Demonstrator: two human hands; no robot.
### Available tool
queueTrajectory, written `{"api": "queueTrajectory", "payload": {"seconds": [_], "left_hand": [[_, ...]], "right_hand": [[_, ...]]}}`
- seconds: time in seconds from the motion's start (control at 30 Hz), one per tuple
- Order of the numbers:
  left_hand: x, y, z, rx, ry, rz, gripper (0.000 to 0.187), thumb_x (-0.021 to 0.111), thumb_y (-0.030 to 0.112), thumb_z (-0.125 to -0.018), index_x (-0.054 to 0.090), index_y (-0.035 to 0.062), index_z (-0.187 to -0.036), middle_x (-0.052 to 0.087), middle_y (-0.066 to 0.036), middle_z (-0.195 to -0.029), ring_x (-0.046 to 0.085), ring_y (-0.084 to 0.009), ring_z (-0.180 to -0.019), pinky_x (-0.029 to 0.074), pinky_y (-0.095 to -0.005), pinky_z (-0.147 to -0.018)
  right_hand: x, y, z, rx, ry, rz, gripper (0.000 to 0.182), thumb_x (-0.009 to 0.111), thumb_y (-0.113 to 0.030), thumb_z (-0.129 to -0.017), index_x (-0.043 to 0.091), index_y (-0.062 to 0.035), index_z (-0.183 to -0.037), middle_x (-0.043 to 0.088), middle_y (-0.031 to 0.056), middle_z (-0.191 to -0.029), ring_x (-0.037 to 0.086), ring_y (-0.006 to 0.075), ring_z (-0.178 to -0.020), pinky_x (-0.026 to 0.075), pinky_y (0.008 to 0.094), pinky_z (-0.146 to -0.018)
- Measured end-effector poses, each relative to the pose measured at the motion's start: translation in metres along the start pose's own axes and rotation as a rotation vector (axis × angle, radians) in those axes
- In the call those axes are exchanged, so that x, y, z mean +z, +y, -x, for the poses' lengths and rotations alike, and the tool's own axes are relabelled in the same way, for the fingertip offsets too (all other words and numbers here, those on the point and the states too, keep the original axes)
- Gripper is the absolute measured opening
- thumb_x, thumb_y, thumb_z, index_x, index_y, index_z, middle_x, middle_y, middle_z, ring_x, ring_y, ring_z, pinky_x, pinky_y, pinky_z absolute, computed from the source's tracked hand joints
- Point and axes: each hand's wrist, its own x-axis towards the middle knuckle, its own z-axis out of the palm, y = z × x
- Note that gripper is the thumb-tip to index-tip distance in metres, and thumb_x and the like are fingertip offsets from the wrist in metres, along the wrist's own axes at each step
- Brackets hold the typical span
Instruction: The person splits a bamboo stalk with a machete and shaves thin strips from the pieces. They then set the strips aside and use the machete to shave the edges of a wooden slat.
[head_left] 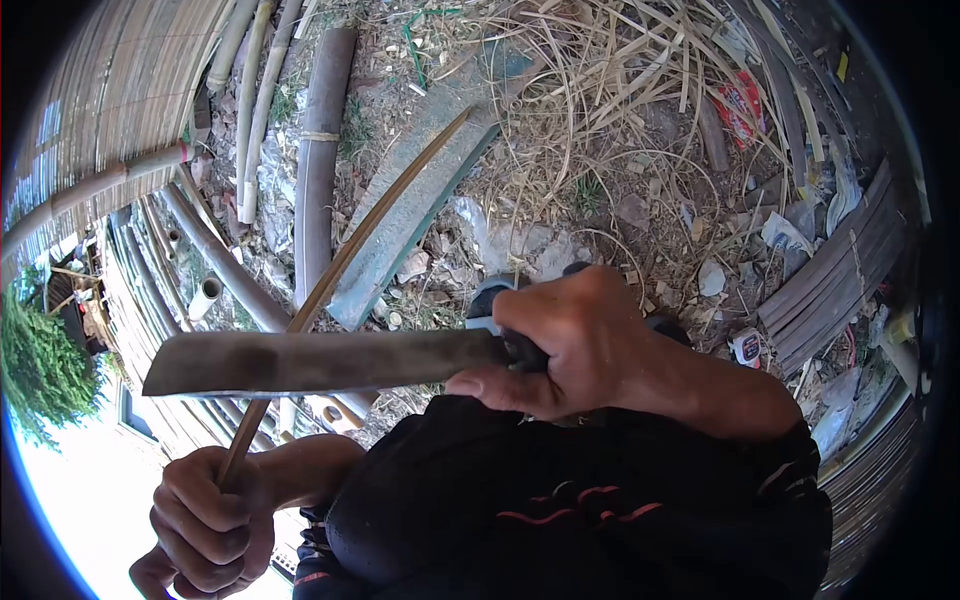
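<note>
crossing strip, machete edge bodyward, right fingers round handle, left fingers round strip

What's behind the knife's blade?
The bamboo strip crosses behind the blade, showing above and below it. The stretch directly behind is covered, so I cannot tell whether it is split or touching there.

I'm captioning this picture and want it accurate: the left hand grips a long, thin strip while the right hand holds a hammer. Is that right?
Not quite. The head view shows the right hand holding a broad-bladed knife, not a hammer. The left hand does grip a long, thin strip.
</note>
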Motion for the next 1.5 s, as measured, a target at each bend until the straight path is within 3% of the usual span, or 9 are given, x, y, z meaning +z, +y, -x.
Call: {"api": "queueTrajectory", "payload": {"seconds": [0.13, 0.27, 0.33, 0.83, 0.93, 1.1, 1.27, 1.37, 1.5], "left_hand": [[-0.007, 0.011, 0.002, -0.065, 0.097, 0.026, 0.018, 0.044, 0.006, -0.087, 0.057, 0.0183, -0.084, 0.029, 0.012, -0.042, 0.022, 0.0016, -0.034, 0.014, -0.0158, -0.039], [-0.016, 0.013, -0.002, -0.04, 0.024, -0.095, 0.016, 0.04, 0.006, -0.091, 0.054, 0.0118, -0.095, 0.03, 0.011, -0.041, 0.022, 0.0007, -0.032, 0.017, -0.0148, -0.035], [-0.014, 0.014, -0.003, -0.022, 0.053, -0.084, 0.017, 0.04, 0.007, -0.091, 0.055, 0.0131, -0.096, 0.029, 0.011, -0.041, 0.022, 0.0008, -0.032, 0.018, -0.0151, -0.035], [-0.039, 0.012, -0.024, 0.039, 0.507, -0.257, 0.038, 0.064, 0.042, -0.094, 0.052, 0.0125, -0.074, 0.048, 0.001, -0.064, 0.047, -0.0119, -0.057, 0.033, -0.0271, -0.06], [-0.05, 0.037, -0.02, -0.201, 0.196, -0.306, 0.038, 0.061, 0.046, -0.096, 0.055, 0.0107, -0.083, 0.051, 0.002, -0.067, 0.049, -0.0095, -0.059, 0.031, -0.0264, -0.058], [-0.034, 0.023, -0.02, -0.025, 0.404, -0.481, 0.044, 0.049, 0.035, -0.104, 0.042, 0.0154, -0.065, 0.034, 0.003, -0.058, 0.03, -0.0093, -0.052, 0.025, -0.0271, -0.055], [-0.021, 0.015, -0.016, -0.009, 0.315, -0.474, 0.041, 0.04, 0.039, -0.107, 0.048, 0.0129, -0.077, 0.034, 0.005, -0.059, 0.028, -0.0081, -0.05, 0.024, -0.0248, -0.051], [-0.025, 0.025, -0.011, -0.074, 0.287, -0.396, 0.039, 0.04, 0.036, -0.107, 0.046, 0.014, -0.075, 0.035, 0.006, -0.058, 0.027, -0.0071, -0.048, 0.024, -0.0241, -0.049], [-0.02, 0.022, -0.007, -0.037, 0.297, -0.39, 0.034, 0.045, 0.028, -0.104, 0.046, 0.0147, -0.073, 0.038, 0.007, -0.057, 0.03, -0.0058, -0.046, 0.026, -0.0227, -0.047]], "right_hand": [[0.005, 0.065, -0.009, 0.747, -0.12, 0.016, 0.066, 0.057, -0.062, -0.093, 0.064, -0.0035, -0.064, 0.048, 0.0064, -0.043, 0.057, 0.0204, -0.04, 0.041, 0.0364, -0.039], [0.018, 0.085, 0.008, 0.38, -0.049, 0.051, 0.074, 0.05, -0.068, -0.094, 0.065, -0.0012, -0.065, 0.048, 0.0057, -0.043, 0.054, 0.02, -0.04, 0.042, 0.0389, -0.04], [0.026, 0.138, 0.004, 0.911, -0.085, 0.045, 0.079, 0.046, -0.07, -0.094, 0.065, 0.0005, -0.065, 0.049, 0.0067, -0.044, 0.051, 0.0207, -0.038, 0.041, 0.0392, -0.04], [0.011, 0.138, 0.011, 1.055, -0.09, 0.167, 0.083, 0.042, -0.076, -0.092, 0.059, -0.0014, -0.06, 0.052, 0.0083, -0.052, 0.054, 0.024, -0.051, 0.043, 0.045, -0.053], [0.009, 0.127, 0.01, 0.971, -0.016, 0.122, 0.085, 0.042, -0.075, -0.092, 0.063, 0.0023, -0.063, 0.059, 0.0161, -0.057, 0.062, 0.0289, -0.056, 0.047, 0.0477, -0.056], [-0.004, 0.022, -0.024, 0.531, 0.034, -0.096, 0.061, 0.06, -0.052, -0.096, 0.053, -0.0018, -0.062, 0.044, 0.0036, -0.046, 0.044, 0.0138, -0.041, 0.033, 0.0347, -0.041], [0.013, -0.04, -0.046, -0.073, 0.015, -0.105, 0.054, 0.064, -0.045, -0.096, 0.051, -0.0042, -0.063, 0.046, 0.0055, -0.044, 0.052, 0.0158, -0.038, 0.037, 0.034, -0.038], [0.021, -0.001, -0.046, 0.331, -0.176, -0.215, 0.054, 0.068, -0.047, -0.092, 0.049, -0.0048, -0.064, 0.046, 0.0071, -0.045, 0.055, 0.0196, -0.038, 0.039, 0.0356, -0.038], [0.007, -0.019, -0.034, 0.106, -0.119, -0.113, 0.054, 0.068, -0.046, -0.092, 0.05, -0.0043, -0.063, 0.05, 0.0094, -0.046, 0.057, 0.0211, -0.039, 0.04, 0.0372, -0.037]]}}
